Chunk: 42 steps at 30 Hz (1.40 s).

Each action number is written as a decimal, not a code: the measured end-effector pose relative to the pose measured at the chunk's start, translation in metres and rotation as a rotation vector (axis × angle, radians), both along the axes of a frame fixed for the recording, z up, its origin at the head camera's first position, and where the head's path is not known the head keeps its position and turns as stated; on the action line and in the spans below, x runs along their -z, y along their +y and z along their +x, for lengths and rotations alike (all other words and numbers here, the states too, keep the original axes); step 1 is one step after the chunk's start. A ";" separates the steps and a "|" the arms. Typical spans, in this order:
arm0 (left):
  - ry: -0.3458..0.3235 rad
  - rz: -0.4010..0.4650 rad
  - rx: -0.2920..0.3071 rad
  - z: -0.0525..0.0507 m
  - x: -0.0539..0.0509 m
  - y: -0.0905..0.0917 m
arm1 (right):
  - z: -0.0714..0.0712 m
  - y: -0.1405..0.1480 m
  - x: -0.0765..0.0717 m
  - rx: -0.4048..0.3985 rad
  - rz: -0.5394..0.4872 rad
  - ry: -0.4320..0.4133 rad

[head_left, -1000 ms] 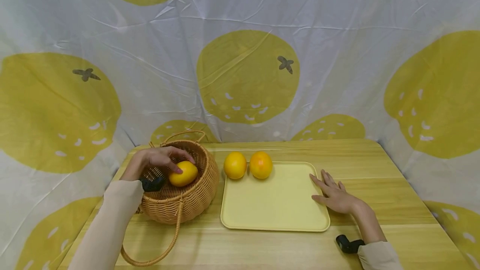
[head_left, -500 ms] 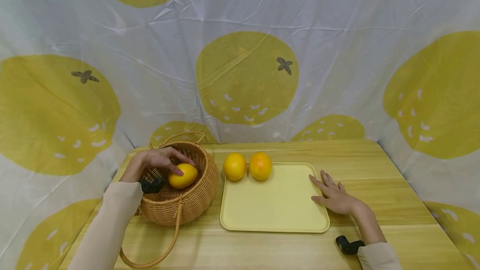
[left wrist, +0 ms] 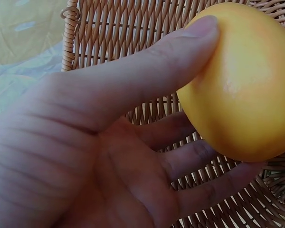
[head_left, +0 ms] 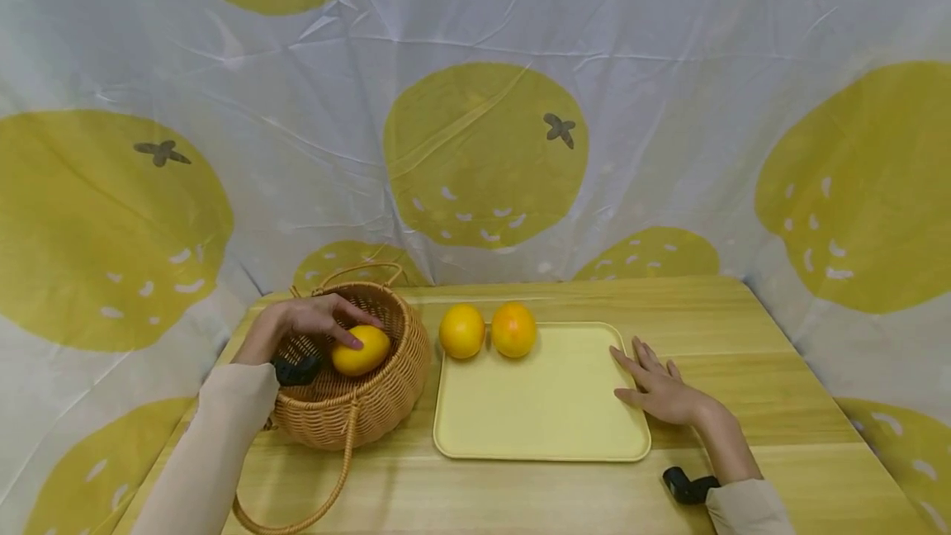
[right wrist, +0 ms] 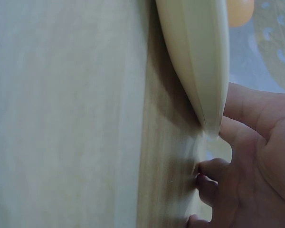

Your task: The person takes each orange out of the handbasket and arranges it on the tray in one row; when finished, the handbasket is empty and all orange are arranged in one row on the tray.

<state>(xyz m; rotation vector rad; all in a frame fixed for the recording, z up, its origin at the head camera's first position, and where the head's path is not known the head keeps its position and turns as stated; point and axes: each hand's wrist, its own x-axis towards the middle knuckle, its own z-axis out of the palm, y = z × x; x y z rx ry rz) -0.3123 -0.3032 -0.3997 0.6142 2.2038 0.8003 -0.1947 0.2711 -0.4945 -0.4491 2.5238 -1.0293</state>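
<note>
My left hand (head_left: 319,318) reaches into a wicker basket (head_left: 404,386) at the left. Between its thumb and fingers it grips an oval yellow-orange fruit (head_left: 361,351). In the left wrist view, the thumb lies on the near side of the fruit (left wrist: 247,85) and the fingertips are under its lower side. My right hand (head_left: 664,390) rests with spread, fairly straight fingers at the right rim of a pale yellow tray (head_left: 550,411). The right wrist view shows the thumb and a finger at the tray's edge (right wrist: 204,61).
Two round oranges, a left orange (head_left: 462,331) and a right orange (head_left: 514,329), sit side by side at the tray's back left corner. One basket handle (head_left: 327,502) hangs toward the table's front. A fruit-print cloth (head_left: 490,155) surrounds the wooden table (head_left: 773,403).
The head view has shifted very slightly. Both hands, the gripped fruit, the basket and the tray keep their places relative to one another.
</note>
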 end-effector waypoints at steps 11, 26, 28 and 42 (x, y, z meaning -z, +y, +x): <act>-0.032 0.012 0.011 0.001 0.000 0.000 | 0.000 0.000 -0.001 -0.005 -0.003 0.003; -0.031 -0.012 0.024 0.004 -0.002 -0.002 | 0.000 -0.001 -0.002 -0.010 -0.001 0.002; -0.013 -0.006 0.034 0.005 -0.006 0.000 | 0.000 -0.001 -0.003 -0.009 -0.002 0.003; 0.227 0.009 0.028 0.018 -0.037 0.020 | 0.000 0.000 -0.001 -0.003 -0.003 0.001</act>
